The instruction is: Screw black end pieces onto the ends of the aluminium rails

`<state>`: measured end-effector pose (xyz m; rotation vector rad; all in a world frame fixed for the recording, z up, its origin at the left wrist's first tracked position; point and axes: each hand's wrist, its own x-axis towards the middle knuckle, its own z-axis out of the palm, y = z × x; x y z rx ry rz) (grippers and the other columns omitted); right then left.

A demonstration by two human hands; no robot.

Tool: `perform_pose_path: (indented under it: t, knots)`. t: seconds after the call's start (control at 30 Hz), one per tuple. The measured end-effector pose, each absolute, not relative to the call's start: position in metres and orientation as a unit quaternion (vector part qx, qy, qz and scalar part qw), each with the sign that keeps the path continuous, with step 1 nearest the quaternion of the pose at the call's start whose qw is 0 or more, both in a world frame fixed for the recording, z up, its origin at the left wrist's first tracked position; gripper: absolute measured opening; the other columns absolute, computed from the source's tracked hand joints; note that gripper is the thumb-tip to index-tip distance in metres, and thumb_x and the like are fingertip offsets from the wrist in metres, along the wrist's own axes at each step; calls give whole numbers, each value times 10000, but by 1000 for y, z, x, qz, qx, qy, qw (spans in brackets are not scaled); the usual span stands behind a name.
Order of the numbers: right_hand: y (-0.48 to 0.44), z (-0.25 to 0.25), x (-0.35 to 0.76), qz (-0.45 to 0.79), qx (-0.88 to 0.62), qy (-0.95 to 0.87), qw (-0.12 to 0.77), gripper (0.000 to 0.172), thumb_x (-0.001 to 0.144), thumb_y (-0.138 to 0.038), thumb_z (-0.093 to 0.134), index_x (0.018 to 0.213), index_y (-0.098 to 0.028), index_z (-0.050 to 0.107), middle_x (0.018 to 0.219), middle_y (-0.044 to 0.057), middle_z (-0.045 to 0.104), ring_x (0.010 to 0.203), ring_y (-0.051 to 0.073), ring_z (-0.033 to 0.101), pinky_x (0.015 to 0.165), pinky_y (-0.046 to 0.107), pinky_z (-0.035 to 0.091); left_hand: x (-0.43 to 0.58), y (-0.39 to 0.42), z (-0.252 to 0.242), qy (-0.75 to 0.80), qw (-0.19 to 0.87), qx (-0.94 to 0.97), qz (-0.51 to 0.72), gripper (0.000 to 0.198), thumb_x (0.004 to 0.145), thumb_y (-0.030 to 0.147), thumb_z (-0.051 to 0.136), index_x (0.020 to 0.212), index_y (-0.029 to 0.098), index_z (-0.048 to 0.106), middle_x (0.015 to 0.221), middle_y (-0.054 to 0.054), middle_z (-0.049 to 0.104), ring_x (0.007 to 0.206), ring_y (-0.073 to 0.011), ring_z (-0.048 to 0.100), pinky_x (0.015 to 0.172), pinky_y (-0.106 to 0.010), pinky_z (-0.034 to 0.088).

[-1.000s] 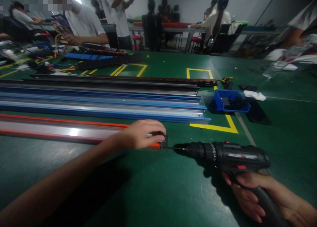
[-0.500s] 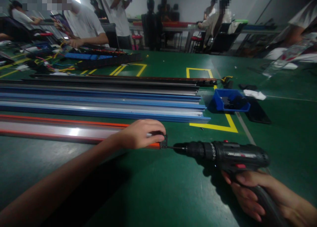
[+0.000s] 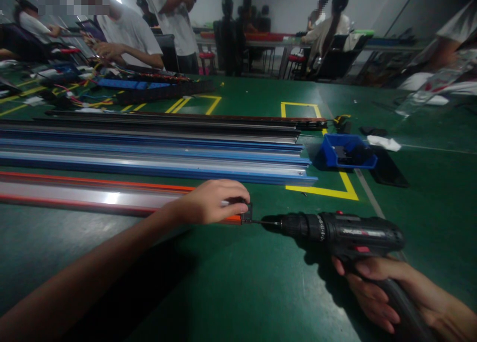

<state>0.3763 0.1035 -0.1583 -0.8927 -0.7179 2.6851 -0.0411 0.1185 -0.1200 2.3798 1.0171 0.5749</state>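
My left hand is closed over the right end of a long red-and-silver rail lying on the green table, pinching a small black end piece against it. My right hand grips the handle of a black cordless drill held level. The drill's bit points left and touches the black end piece.
Several blue and silver rails and dark rails lie side by side behind the red one. A blue bin sits inside yellow tape marks, beside black pads. Other people sit at tables with wires at the far left and back.
Almost nothing differs. The drill sits a touch higher and my right hand has shifted slightly; my left hand keeps its hold on the rail end.
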Motion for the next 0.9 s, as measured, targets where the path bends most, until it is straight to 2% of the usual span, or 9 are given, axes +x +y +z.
perform_pose_path:
  t: [0.9]
  knots:
    - [102,-153,374,909,-322,-238,116,185,823,-342,738,911,-186,781,503,-73,464,354,62,396,394,213,498,-40,119,-120,373,242,871,211,229,1004,324,555,1131,187,686,1170,-81,710,1091,-191,657,976,-295,481]
